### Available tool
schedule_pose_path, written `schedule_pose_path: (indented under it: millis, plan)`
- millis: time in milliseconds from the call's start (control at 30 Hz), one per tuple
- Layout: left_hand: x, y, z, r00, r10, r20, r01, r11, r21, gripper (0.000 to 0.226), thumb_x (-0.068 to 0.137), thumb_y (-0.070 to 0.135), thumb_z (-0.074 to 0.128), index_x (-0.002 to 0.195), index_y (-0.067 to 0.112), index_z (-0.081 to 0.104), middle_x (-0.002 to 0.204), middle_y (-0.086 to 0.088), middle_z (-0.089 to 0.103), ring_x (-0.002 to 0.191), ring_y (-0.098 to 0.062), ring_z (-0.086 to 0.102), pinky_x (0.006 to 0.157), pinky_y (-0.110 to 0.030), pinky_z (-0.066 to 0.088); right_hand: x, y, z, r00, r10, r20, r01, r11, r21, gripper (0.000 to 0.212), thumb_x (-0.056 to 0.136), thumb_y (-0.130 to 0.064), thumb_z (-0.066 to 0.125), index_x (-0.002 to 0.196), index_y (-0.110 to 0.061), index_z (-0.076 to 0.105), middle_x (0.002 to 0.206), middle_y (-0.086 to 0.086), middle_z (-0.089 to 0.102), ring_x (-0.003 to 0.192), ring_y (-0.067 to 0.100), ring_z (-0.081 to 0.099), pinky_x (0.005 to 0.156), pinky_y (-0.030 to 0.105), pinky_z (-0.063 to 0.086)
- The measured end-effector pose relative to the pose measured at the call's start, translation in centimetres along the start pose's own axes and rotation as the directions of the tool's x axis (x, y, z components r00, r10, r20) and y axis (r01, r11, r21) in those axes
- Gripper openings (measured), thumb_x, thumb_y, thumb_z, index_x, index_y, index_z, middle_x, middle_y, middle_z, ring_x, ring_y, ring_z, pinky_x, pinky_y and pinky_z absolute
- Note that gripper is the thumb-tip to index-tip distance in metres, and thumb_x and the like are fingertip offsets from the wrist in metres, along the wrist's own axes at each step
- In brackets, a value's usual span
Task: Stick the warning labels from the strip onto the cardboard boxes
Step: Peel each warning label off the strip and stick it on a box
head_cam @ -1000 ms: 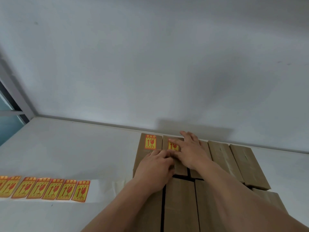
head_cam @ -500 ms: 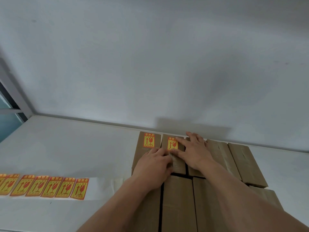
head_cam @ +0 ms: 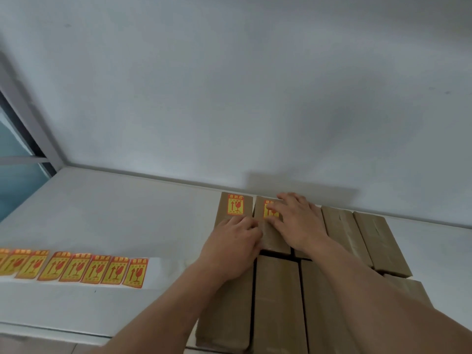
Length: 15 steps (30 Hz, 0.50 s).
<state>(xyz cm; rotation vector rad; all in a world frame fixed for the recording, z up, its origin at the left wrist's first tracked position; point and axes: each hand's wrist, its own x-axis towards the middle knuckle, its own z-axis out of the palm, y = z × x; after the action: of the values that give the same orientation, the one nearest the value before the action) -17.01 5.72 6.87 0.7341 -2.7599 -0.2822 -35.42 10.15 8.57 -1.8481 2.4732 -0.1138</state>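
Eight labels (head_cam: 74,269) on strip, two on boxes (head_cam: 275,302) under both hands (head_cam: 298,221).

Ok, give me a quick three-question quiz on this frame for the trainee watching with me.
1. True or false: the label strip lies on the table, to the left of the cardboard boxes.
2. Multiple choice: what is the right hand doing? A) peeling a label off the strip B) pressing flat fingers on the second label C) lifting a box
3. Fill in: the left hand rests on the box bearing the ____ stuck label.

Key: 1 true; 2 B; 3 first (leftmost).
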Motion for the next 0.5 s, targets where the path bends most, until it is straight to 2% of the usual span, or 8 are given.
schedule_pose_path:
  millis: [167, 367, 500]
  plan:
    - [-3.1, -4.0, -1.9, 0.993, -0.060, -0.100, 0.074, 0.987, 0.142, 0.037, 0.090, 0.039, 0.037, 0.093, 0.023, 0.070, 0.103, 0.003, 0.067, 0.097, -0.021, 0.062, 0.082, -0.036, 0.049, -0.9, -4.0, 0.0, 0.976, -0.193, -0.106, 0.184, 0.979, -0.087, 0.034, 0.098, -0.039, 0.042, 0.126, -0.029, 0.058, 0.139, -0.004, 0.048, 0.130, 0.019, 0.038, 0.107, 0.037, 0.028]
    - [-9.0, -9.0, -3.7, 0.978, -0.177, -0.114, 0.199, 0.955, 0.220, 0.038, 0.088, 0.037, 0.039, 0.089, 0.017, 0.071, 0.098, -0.001, 0.068, 0.089, -0.026, 0.064, 0.074, -0.037, 0.051, -0.5, -10.4, 0.7, 0.919, -0.372, -0.130, 0.355, 0.925, -0.134, 0.028, 0.097, -0.031, 0.045, 0.113, -0.023, 0.067, 0.126, -0.001, 0.060, 0.120, 0.024, 0.048, 0.100, 0.040, 0.034]
    - [-12.5, -11.7, -4.0, 0.961, -0.251, -0.117, 0.274, 0.929, 0.249, 0.014, 0.084, 0.027, 0.067, 0.088, 0.014, 0.072, 0.096, -0.004, 0.069, 0.086, -0.028, 0.065, 0.073, -0.038, 0.051, 0.0, -14.8, 1.2, 0.889, -0.446, -0.105, 0.436, 0.893, -0.111, 0.029, 0.098, -0.028, 0.043, 0.116, -0.021, 0.065, 0.125, 0.000, 0.060, 0.121, 0.025, 0.048, 0.100, 0.040, 0.030]
